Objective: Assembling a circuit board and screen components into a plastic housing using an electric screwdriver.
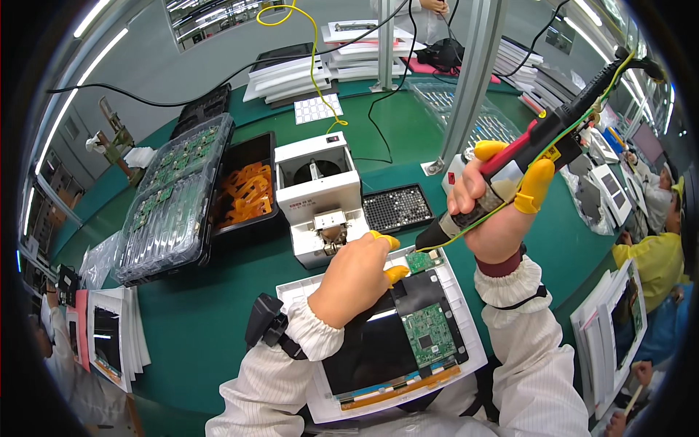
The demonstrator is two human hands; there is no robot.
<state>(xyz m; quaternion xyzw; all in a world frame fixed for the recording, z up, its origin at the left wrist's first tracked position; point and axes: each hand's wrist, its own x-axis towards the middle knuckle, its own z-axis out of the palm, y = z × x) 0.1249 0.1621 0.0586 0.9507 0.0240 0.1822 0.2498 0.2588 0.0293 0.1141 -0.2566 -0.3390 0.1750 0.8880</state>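
While my right hand [502, 237] holds the driver [542, 138], fingers wrapped closely round its lower grip, I judge the tool stiff and rather top-heavy above the fist; yellow caps [537, 183] should help against slipping, and the grip is where to hold it. It is black, with a red strip [500, 159] beside the fingers and a yellow-green wire along it. Below the fist, its tip points down by the small board [421, 261] on the panel [466, 331]. That panel, white-rimmed round a black sheet, looks light but fragile, so I'd grasp only the rim. Over its far edge is my left hand [353, 280], thumb and forefinger slightly apart; I can't tell whether they pinch anything. Just beyond those fingertips stand the white feeder [317, 192] and a tray [428, 207] of silvery bits.
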